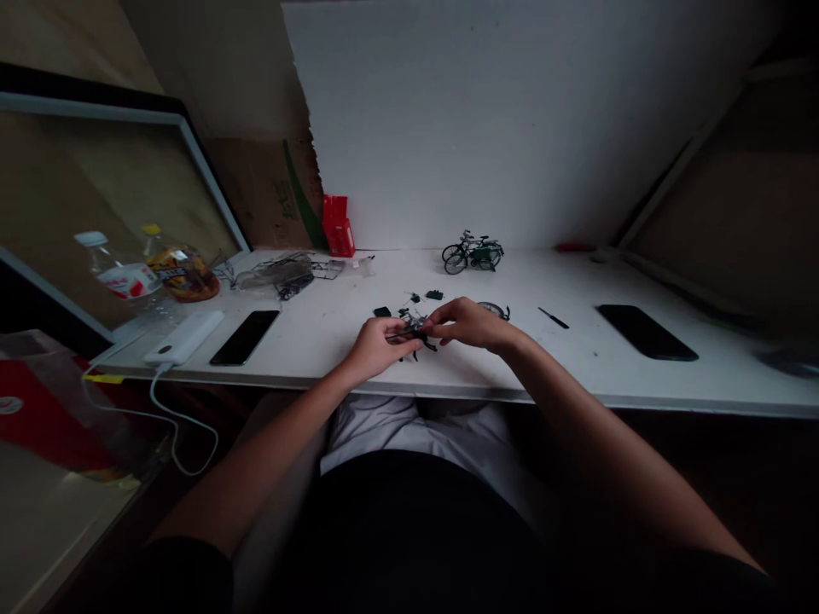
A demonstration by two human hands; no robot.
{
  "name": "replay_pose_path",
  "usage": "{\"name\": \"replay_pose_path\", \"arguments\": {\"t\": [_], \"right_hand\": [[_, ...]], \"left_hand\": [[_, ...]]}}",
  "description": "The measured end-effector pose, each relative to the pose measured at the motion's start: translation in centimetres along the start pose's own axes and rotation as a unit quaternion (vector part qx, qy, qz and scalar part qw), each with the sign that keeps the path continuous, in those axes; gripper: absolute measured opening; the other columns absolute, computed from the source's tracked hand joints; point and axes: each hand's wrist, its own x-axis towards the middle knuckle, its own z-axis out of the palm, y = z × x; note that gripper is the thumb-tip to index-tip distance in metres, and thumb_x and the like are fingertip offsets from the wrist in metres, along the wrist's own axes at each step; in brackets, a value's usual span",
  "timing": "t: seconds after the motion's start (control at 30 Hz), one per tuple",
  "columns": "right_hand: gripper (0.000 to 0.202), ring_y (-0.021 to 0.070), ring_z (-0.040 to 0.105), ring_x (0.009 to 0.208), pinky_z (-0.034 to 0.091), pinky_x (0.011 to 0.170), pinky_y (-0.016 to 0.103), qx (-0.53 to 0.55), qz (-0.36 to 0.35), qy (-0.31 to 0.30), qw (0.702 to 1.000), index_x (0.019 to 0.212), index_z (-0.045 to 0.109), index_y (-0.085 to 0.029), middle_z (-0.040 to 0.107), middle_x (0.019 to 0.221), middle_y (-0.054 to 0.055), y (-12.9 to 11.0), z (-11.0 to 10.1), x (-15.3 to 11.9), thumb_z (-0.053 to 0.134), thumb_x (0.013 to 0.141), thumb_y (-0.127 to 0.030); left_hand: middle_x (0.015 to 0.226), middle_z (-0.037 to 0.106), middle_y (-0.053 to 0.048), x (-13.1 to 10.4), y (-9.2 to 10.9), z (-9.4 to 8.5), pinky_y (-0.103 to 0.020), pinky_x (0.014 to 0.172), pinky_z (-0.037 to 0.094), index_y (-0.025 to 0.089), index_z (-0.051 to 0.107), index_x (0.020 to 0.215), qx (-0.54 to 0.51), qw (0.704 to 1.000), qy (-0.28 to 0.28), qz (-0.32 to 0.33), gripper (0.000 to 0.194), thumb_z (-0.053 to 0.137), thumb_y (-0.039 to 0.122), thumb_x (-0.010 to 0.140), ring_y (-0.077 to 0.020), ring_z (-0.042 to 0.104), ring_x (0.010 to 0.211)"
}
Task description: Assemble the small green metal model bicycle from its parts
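Near the front edge of the white table, my left hand (376, 350) is closed around a small model-bicycle part (422, 336), dark with thin arms. My right hand (466, 324) pinches the same part from the other side, fingertips close to the left ones. The fingers cover much of it, so its exact shape is unclear. Just beyond the hands lie small green pieces (435, 295) and a dark flat piece (382, 312). A small spoked wheel (494, 310) rests partly behind my right hand.
Model bicycles (473, 253) stand at the back. A small screwdriver (554, 318) and a black phone (647, 333) lie to the right. Leftward are another phone (244, 338), a cabled power bank (185, 338), bottles (182, 269), wire-like parts in clear plastic (281, 273) and a red box (338, 227).
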Motion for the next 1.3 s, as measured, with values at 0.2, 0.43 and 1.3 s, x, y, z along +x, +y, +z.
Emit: {"name": "replay_pose_path", "arguments": {"t": [0.2,0.43,1.3], "right_hand": [[0.024,0.0178,0.068,0.074,0.058,0.070,0.030,0.000,0.003,0.019,1.000,0.089,0.085,-0.019,0.081,0.086,0.006,0.1,0.1,0.1,0.077,0.081,-0.041],[0.029,0.0185,0.069,0.077,0.058,0.070,0.030,-0.010,-0.011,0.018,1.000,0.094,0.085,-0.018,0.081,0.092,0.008,0.2,0.1,0.1,0.074,0.085,-0.044],[0.018,0.0205,0.070,0.093,0.053,0.081,0.029,-0.140,-0.141,0.185,0.962,0.100,0.077,-0.015,0.077,0.107,0.011,1.8,2.0,1.2,0.065,0.095,-0.027]], "left_hand": [[0.096,0.079,-0.012,0.0,-0.1,0.1,-0.035,0.082,0.062,0.012,0.073,0.094,-0.001,1.000,0.022,-0.016,0.037,0.094,0.030,0.070,-0.0224,0.076,0.087],[0.096,0.079,-0.011,-0.3,0.7,0.0,-0.035,0.082,0.062,0.012,0.074,0.098,-0.002,1.000,0.012,0.007,0.038,0.091,0.035,0.074,-0.0218,0.075,0.086],[0.092,0.079,-0.013,0.7,-1.2,-0.5,-0.032,0.074,0.054,0.012,0.075,0.093,-0.083,0.989,0.089,-0.087,0.041,0.094,0.034,0.066,-0.0195,0.072,0.078]]}}
